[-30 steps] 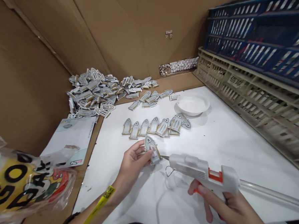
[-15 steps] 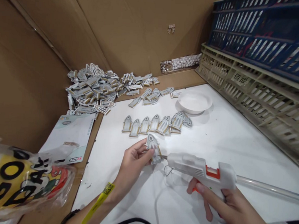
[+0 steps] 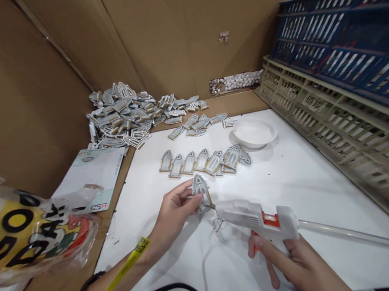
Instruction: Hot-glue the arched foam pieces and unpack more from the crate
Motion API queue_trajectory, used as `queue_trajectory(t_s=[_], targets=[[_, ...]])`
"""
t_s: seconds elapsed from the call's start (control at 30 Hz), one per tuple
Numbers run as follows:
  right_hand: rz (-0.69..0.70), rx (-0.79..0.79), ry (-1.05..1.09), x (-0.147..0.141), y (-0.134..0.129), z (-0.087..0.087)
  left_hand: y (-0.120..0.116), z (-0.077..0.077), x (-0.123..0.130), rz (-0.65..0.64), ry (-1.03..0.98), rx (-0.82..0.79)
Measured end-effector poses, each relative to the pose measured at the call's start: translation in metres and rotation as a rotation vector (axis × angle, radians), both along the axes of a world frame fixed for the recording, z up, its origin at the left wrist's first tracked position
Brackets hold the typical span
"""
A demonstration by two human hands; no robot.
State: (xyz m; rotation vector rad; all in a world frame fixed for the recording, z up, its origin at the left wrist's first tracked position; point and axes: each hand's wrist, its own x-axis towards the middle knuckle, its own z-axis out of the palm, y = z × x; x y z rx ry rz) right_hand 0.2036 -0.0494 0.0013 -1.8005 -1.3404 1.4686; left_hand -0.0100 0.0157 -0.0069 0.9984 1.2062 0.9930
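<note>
Holding a gold-edged silver cutout (arch-shaped) in left hand, right hand clamping glue gun

One head-worn camera looks forward and down, close above the left hand and right hand. It faces a corner of brown corrugated cardboard.

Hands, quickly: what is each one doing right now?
Left hand: closed, pinching a small grey-and-gold arch-shaped piece.
Right hand: closed around a hot glue gun.
</note>
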Motion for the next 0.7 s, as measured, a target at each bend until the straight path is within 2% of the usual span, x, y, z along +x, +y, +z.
queue_trajectory(t_s=[0.7], targets=[[0.092, -0.017, 0.051, 0.0032, 0.0019, -0.0063, -0.0003, 0.0020, 0.0010, -0.001, -0.016, -0.029]])
